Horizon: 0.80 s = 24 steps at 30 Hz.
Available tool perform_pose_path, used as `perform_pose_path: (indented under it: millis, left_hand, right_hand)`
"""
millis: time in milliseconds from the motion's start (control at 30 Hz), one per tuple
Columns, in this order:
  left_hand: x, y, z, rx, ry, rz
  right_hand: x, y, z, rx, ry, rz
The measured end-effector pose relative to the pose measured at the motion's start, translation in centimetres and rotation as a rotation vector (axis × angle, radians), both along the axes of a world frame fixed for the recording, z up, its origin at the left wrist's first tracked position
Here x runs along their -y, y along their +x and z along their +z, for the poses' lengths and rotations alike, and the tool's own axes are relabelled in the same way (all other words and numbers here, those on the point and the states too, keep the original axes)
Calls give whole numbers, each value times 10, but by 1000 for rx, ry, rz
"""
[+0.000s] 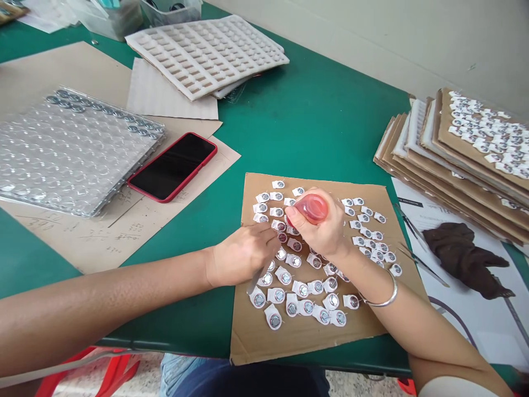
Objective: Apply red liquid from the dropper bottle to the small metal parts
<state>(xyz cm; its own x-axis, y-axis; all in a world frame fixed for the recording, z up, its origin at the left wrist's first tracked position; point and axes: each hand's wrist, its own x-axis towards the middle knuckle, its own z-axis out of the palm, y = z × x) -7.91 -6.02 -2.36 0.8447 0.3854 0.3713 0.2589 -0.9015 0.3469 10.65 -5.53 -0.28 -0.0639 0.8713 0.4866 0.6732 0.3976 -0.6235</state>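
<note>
Green table [318,110] running out of frame to the left and right, its near edge low in the view, just beyond a denim-clad lap [235,380]. Cardboard sheet [256,336] lying close to that edge, with open green room beyond its far side and a strip of bare table to its left. Less room on the right: cardboard stack [450,160] near the sheet's far corner, loose white paper [454,336] beside it, with two pairs of tweezers [421,264] and a dark cloth [463,259] on top. Farther off, past the open stretch, bubble wrap [78,151], a red-cased phone [171,167] and a foam tray [206,55]. Right hand [322,231] closed around a red rubber bulb [312,208], fingers wrapped firmly over its lower part, with a bangle [382,292] on the wrist. Left hand [243,256] curled and closed on a slim metal tool [256,278], probably tweezers, only its lower end showing. Both hands just above the middle of the sheet, among small white-tabbed discs [293,260] set in loose rows. Tool's tip hidden under the left hand; contact with any disc impossible to make out. Discs beneath both hands hidden too, and the bulb's nozzle out of sight.
</note>
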Motion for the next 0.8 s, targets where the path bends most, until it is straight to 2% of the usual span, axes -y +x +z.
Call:
perform_pose_path:
  millis: [133,300,400,500,633,800]
  left_hand:
    - [-9,-2,9,65,-230,39]
    - [-20,-3,15,152,-490,86]
    - [-23,-2,14,163,-592,168]
    - [-27,0,13,151,-649,201]
    - [-32,1,15,125,-698,182]
    - [-35,1,16,110,-756,230]
  right_hand:
    - [-1,1,9,-66,-58,-6]
    - [-1,14,24,-440,-193,-21]
    - [9,23,26,-572,-190,-69]
    - [26,27,17,-561,-178,-85]
    - [50,27,-2,-479,-214,-82]
    - [64,21,-11,-269,-87,-158]
